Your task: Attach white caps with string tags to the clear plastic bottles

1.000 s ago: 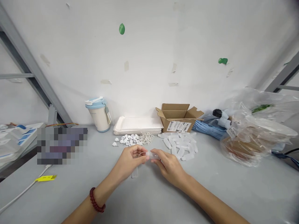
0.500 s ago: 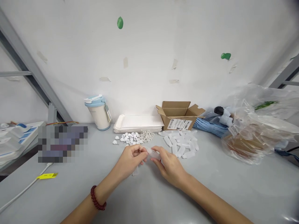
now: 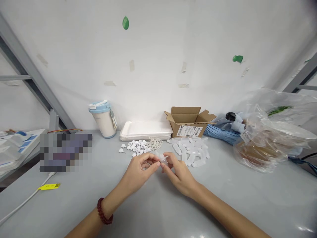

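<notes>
My two hands meet over the grey table (image 3: 153, 211), just in front of the small parts. My right hand (image 3: 178, 173) pinches a small clear plastic tube (image 3: 163, 158) at its fingertips. Against the tube's end, my left hand (image 3: 138, 171), with a dark red bead bracelet (image 3: 104, 211) on the wrist, has its fingers pinched on something thin that I cannot make out. Behind the hands lie a pile of white caps (image 3: 136, 147), a tangle of pale rubber bands (image 3: 155, 143) and a heap of clear tubes (image 3: 192, 151).
At the back stand a white cup with a blue lid (image 3: 103, 118), a stack of white trays (image 3: 146, 130), an open cardboard box (image 3: 188, 121) and a blue folded umbrella (image 3: 224, 129). Clear plastic bags (image 3: 272, 132) fill the right. A white cable with a yellow tag (image 3: 49, 186) runs at the left.
The clear tube lay sideways between both hands and now stands more on end at my right fingertips. Both hands have shifted slightly up and closer together.
</notes>
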`<state>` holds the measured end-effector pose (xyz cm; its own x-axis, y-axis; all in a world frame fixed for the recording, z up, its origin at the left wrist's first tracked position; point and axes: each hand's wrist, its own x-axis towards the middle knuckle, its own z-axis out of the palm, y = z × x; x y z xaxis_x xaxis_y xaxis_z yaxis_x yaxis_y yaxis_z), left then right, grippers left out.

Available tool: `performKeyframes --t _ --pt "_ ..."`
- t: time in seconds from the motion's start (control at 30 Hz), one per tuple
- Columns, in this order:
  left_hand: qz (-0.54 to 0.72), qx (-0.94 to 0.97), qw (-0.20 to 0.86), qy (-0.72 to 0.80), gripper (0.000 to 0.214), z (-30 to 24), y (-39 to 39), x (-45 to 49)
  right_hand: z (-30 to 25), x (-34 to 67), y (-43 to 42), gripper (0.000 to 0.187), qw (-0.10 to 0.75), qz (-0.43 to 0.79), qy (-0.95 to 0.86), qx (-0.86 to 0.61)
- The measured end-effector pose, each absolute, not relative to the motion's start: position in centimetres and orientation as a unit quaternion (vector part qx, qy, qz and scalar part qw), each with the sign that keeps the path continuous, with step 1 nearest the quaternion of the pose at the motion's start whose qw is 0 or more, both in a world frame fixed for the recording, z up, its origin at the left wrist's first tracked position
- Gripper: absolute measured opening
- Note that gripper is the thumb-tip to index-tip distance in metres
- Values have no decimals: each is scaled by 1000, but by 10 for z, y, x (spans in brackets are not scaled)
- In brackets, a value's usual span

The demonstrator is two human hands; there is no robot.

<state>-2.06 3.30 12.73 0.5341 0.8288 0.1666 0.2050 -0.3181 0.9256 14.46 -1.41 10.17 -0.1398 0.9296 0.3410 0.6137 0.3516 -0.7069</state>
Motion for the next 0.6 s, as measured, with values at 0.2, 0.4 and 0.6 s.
performKeyframes --t 0.2,0.4,0.6 --pt "378 856 201 288 13 117 29 -20 107 144 -10 23 482 411 -613 -472" --pt "367 888 137 240 21 116 28 -20 109 145 -9 24 503 492 -555 -443" --pt "366 897 111 223 30 115 29 -21 106 143 -9 25 522 478 -547 -447"
